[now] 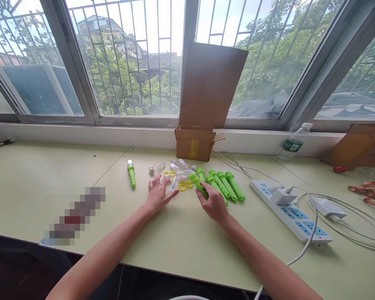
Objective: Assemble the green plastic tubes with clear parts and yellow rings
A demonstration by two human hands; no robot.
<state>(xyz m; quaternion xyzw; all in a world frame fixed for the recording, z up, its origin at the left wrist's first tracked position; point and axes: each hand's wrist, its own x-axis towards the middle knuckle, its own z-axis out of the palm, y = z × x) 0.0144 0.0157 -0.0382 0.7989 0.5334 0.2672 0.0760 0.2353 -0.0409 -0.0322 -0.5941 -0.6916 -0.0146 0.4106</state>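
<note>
My right hand [214, 203] is wrapped round a green flashlight-shaped plastic tube [195, 181], its wide end pointing left and away from me. My left hand [158, 195] is open, fingers spread over the near edge of a pile of small clear plastic bottles [174, 183]. Whether its fingertips touch one is hard to see. Yellow rings [181, 186] lie among the bottles, between my hands. Several more green tubes [222, 185] rest side by side just right of my right hand. Farther left stands apart a green grooved tube [131, 175] with a whitish top, lying on the table.
Behind the pile is an open cardboard box [193, 143], its tall flap against the window. A white power strip [289, 212] with plugs and looping cables occupies the right side. Beyond it are a water bottle [294, 142] and wooden pieces [370, 193]. A blurred patch [76, 216] covers something at left.
</note>
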